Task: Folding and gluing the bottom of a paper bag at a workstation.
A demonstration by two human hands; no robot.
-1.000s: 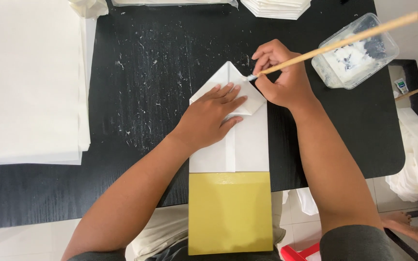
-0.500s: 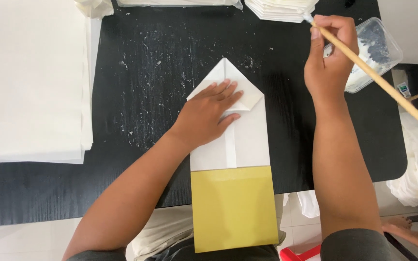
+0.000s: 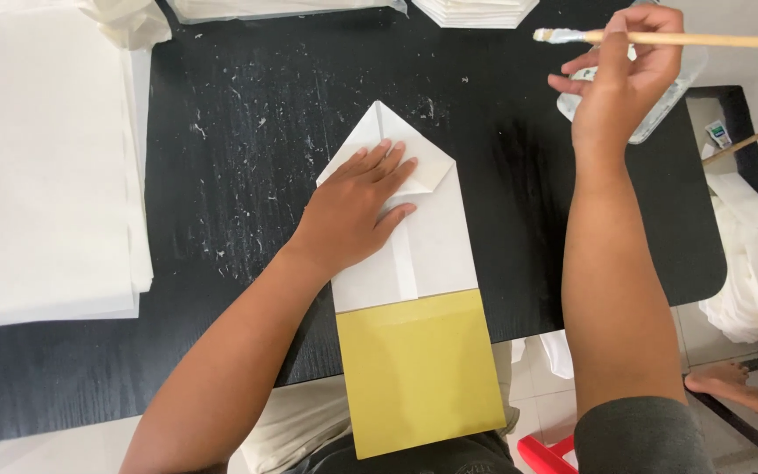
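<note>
Brush (image 3: 660, 38) now lies level in right hand (image 3: 625, 83), tip swung leftward.

Black table (image 3: 221, 219) carrying paper work, surface flecked with white residue

Folded white paper (image 3: 427, 246) is lying near centre over a yellow card (image 3: 418, 369) overhanging the near edge; a white sheet stack (image 3: 41, 167) is sitting left, a clear tub (image 3: 660, 114) right

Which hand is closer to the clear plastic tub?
Right. The right hand, holding the brush, hovers directly over the clear plastic tub. The left hand lies well away from it, pressing flat on the folded white paper.
</note>
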